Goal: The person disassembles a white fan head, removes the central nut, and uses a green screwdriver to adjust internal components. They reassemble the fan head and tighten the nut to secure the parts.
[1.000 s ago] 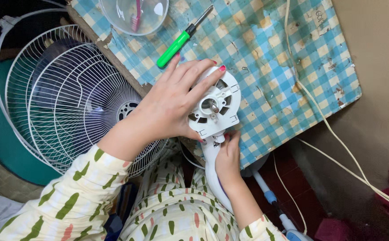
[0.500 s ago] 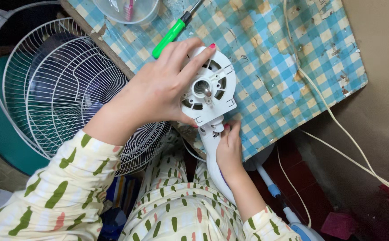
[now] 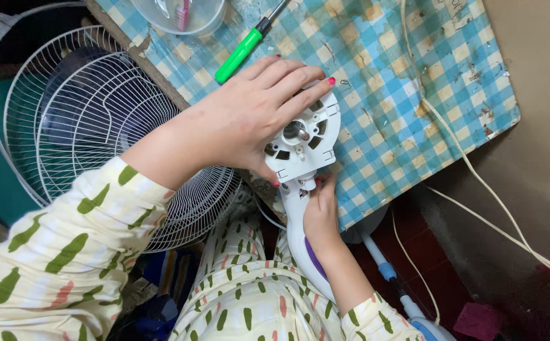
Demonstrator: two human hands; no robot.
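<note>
Nearest, the white fan motor housing (image 3: 300,148) is gripped at its neck by the right hand (image 3: 321,215), while its round face is clasped by the left hand (image 3: 250,120) at the edge of the checkered surface (image 3: 382,95). Farther off, a green screwdriver (image 3: 240,53) is seen.

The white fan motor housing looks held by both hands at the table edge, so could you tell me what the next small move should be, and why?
Probably keep the right hand on the neck and free the left hand to fetch the green-handled screwdriver. The left hand covers the white fan motor housing, whose shaft and face show, and neither hand holds a tool. The screwdriver lies just beyond the fingertips on the checked tablecloth.
</note>
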